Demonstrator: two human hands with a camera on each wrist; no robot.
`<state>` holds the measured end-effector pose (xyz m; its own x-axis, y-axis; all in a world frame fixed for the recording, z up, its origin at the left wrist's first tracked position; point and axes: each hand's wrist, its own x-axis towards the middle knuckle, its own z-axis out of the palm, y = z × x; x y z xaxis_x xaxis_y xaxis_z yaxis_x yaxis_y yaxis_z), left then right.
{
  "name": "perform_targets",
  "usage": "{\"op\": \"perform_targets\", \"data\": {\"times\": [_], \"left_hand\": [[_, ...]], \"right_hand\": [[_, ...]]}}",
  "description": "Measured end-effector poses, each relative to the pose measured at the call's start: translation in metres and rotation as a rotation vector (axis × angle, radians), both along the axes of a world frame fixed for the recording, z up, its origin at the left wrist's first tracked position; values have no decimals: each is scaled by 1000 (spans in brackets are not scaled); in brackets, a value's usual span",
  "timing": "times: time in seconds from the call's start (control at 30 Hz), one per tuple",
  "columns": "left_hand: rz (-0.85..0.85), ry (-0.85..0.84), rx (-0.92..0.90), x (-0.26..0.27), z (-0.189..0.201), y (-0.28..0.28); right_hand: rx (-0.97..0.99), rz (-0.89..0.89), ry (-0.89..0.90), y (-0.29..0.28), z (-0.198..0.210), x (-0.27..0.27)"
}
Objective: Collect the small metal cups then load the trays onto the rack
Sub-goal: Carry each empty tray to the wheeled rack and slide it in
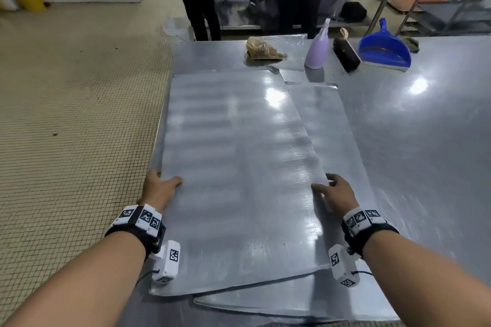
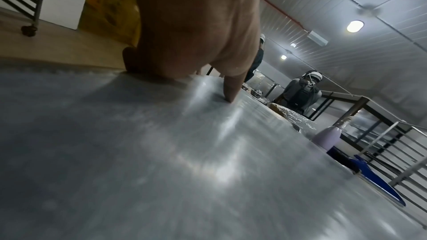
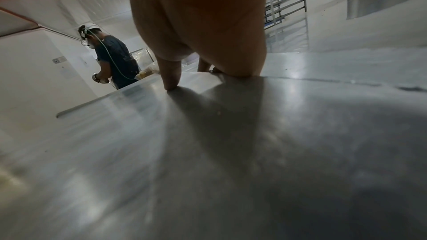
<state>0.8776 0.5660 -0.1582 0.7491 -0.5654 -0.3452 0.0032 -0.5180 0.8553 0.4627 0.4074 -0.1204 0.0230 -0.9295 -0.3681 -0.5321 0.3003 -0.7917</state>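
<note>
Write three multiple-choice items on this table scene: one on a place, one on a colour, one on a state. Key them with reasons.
1. Where does the top tray lie?
A. on another tray
B. on the floor
C. on the rack

2. What colour is the dustpan?
A. red
B. blue
C. yellow

3. How does the left hand meet the top tray?
A. hangs clear above it
B. grips its left edge, thumb on top
C. lies flat at its middle

Key: 1 A, the lower tray shows beneath it at the right and near edges. 2 B, it is plainly blue. 3 B, the thumb lies on the sheet, fingers past the edge.

Steel table [image 1: 425, 141], tan tiled floor [image 1: 79, 87], white walls, round ceiling lamp [image 2: 355, 26]
</note>
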Motion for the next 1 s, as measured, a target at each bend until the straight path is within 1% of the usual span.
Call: {"op": "perform_targets", "data": {"times": [0.17, 0.37, 0.53, 0.6, 0.73, 0.87, 1.0], "left_hand": [[-52, -29, -33, -30, 29, -23], [-138, -3, -82, -56, 25, -63], [-220, 3, -88, -75, 15, -90], [-250, -5, -71, -80, 14, -96], [-272, -85, -3, -81, 12, -101], [-318, -198, 123, -68, 0, -100], [-312, -236, 130, -78, 13, -89]], "right_hand": [[-9, -49, -2, 3, 6, -24], [-28, -148, 49, 9, 14, -61], [-20, -185, 85, 6, 7, -86], [-23, -184, 103, 3, 3, -92], [-46, -162, 163, 0, -2, -94], [-74, -108, 272, -3, -7, -100], [-70, -107, 266, -5, -10, -104]]}}
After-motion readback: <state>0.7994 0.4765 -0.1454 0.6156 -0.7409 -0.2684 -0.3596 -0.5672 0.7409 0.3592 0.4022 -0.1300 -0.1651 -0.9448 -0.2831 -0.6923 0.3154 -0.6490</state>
